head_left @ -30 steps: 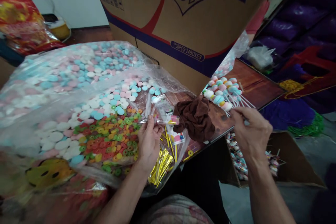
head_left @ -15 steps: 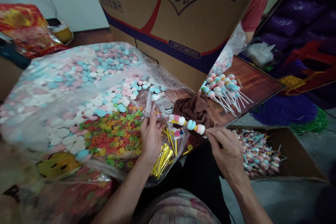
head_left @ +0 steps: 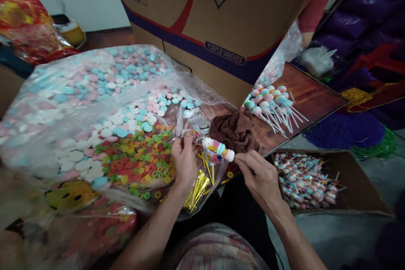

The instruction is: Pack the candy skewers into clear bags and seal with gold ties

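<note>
Pastel candy stick [head_left: 223,150], pinched by the right hand [head_left: 260,174], has neared the clear wrapper [head_left: 194,133] gripped by the left hand [head_left: 185,161]; wrapping seems underway.

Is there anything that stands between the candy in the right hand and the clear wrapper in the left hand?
Nothing visible does. The candy in the right hand points toward the wrapper in the left hand. The cloth lies beyond, off that line.
</note>
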Demonstrator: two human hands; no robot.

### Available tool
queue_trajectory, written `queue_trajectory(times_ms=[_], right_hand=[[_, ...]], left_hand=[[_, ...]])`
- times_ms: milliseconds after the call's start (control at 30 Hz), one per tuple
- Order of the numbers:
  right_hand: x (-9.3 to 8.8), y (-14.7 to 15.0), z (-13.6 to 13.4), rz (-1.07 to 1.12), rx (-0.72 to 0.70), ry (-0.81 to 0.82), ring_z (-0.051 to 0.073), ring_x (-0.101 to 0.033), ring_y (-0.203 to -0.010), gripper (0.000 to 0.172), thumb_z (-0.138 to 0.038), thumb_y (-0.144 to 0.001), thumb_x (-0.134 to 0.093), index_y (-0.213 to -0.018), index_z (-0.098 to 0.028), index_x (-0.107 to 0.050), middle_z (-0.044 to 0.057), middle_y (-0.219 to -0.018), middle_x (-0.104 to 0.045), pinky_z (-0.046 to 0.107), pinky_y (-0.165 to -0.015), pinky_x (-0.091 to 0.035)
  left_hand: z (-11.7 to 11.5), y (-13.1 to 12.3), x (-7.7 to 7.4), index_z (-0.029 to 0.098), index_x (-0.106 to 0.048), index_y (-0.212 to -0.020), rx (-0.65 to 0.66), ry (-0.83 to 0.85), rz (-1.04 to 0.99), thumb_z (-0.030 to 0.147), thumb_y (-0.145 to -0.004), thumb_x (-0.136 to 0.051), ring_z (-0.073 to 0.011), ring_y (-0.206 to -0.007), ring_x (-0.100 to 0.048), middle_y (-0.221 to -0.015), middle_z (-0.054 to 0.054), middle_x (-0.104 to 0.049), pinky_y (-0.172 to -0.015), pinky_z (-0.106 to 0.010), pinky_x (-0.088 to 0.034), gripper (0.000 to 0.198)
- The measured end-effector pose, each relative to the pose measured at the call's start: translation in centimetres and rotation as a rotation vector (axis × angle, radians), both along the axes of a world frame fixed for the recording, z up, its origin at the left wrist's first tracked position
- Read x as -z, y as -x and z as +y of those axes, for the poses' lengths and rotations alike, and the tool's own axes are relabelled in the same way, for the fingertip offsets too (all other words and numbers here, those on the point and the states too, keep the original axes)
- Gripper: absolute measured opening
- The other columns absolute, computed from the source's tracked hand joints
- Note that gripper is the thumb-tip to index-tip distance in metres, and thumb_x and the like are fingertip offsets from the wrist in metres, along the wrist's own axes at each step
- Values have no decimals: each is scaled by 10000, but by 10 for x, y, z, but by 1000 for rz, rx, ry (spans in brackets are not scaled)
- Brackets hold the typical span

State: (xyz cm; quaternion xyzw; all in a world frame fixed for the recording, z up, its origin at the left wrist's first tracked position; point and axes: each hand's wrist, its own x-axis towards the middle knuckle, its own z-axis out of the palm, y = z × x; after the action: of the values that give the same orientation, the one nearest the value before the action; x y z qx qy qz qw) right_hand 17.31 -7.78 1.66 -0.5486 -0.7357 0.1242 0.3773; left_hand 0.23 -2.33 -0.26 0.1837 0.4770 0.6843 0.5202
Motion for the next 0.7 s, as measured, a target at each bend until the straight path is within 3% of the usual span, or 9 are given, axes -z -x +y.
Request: queue_trajectory(times_ms=[333, 467, 567, 700], right_hand=[[2, 1, -4, -135, -4, 4, 111, -564, -631, 239, -215, -969, -464, -917, -203, -697, 20, -724, -584, 210, -616, -449], [5, 3, -3, -156, 36, -14, 115, -549, -623, 237, -234, -966, -474, -888, -217, -697, 22, -712, -579, 213, -599, -433], [8, 7, -2, -214, 32, -36, 113, -533, -610, 255, -222, -971, -465, -867, -214, -697, 19, -689, -561, 215, -589, -410], [10, 14, -3, -267, 28, -42, 107, -512, -590, 273, -209, -977, -449, -850, -200, -691, 12, -674, -536, 215, -575, -387]], left_hand=[[-3, -2, 4, 193, -596, -879, 40, 28, -72, 499, -770, -708, -160, -717, -692, -810, -40, -723, -686, -273, -526, 343], [-5, -5, -4, 187, -606, -925, 140, 30, -195, 525, -761, -710, -194, -820, -711, -852, -70, -731, -739, -303, -535, 390], [-7, -10, -12, 169, -608, -887, 217, 61, -231, 452, -732, -764, -216, -891, -709, -894, -86, -727, -765, -313, -535, 358], [-11, -15, -19, 179, -589, -900, 225, 81, -226, 419, -765, -747, -218, -928, -702, -924, -81, -724, -758, -305, -533, 317]])
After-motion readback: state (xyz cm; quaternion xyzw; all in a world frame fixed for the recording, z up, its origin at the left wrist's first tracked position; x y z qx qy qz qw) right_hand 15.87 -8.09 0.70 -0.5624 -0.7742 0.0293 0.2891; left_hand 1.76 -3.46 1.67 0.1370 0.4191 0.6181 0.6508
